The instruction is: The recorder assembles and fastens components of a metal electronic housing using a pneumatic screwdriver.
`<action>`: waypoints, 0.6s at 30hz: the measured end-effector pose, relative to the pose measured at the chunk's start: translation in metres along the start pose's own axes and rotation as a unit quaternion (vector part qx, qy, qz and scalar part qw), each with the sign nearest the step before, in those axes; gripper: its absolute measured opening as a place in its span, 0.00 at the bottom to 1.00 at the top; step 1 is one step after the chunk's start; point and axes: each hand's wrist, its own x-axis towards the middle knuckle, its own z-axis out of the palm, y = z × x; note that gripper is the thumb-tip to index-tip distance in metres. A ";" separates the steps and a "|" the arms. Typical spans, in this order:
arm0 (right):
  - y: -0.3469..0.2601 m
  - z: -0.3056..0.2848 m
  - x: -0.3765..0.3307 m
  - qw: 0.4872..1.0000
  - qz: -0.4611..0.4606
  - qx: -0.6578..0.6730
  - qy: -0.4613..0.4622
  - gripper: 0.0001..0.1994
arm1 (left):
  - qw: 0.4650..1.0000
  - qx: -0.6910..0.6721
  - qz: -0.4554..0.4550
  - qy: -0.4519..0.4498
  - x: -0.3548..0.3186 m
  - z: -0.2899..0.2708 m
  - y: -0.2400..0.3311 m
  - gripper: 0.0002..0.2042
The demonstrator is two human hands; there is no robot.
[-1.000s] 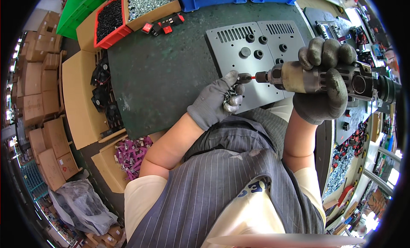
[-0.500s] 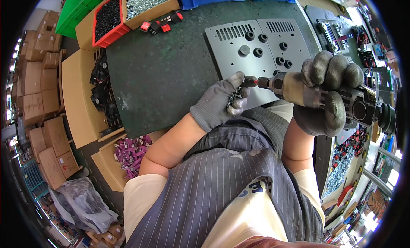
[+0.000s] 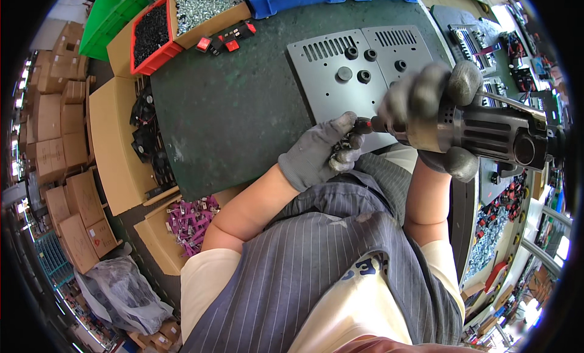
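- right hand [image 3: 423, 97] wraps around the drill [image 3: 493, 131] (its fingers blurred)
- left hand [image 3: 322, 146] curls around small metal pieces [image 3: 337, 148], fingertips at the drill's tip
- that tip is over the gray plate [image 3: 328, 79]

Workbench, scuffed dark green top [image 3: 225, 110]; bears two grey slotted metal plates [image 3: 350, 94], side by side, and several red-and-black parts [image 3: 231, 45].

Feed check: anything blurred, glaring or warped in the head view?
Head view: right hand blurred at the fingers; left hand and panel fairly crisp. Head view, rim: fisheye warping tilts the boxes at left, and the corners go black. Head view, right side: bright glare patches near the upper and lower rim.
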 end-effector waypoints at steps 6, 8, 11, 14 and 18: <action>-0.003 -0.008 -0.001 0.997 -0.028 0.042 0.055 0.27 | 0.990 0.110 -0.060 0.058 -0.005 0.021 0.000 0.23; -0.011 -0.013 -0.005 0.988 -0.025 0.063 0.137 0.21 | 0.990 0.112 -0.059 0.070 -0.004 0.013 0.010 0.22; -0.020 -0.015 -0.008 0.967 -0.046 0.081 0.237 0.20 | 0.994 0.072 -0.030 0.080 -0.006 -0.006 0.043 0.17; -0.022 -0.018 -0.009 0.951 -0.046 0.029 0.303 0.18 | 0.980 0.115 0.044 0.154 -0.008 -0.001 0.075 0.19; -0.018 -0.016 -0.008 0.937 -0.044 0.002 0.346 0.17 | 0.879 0.409 0.159 0.184 0.009 -0.003 0.100 0.18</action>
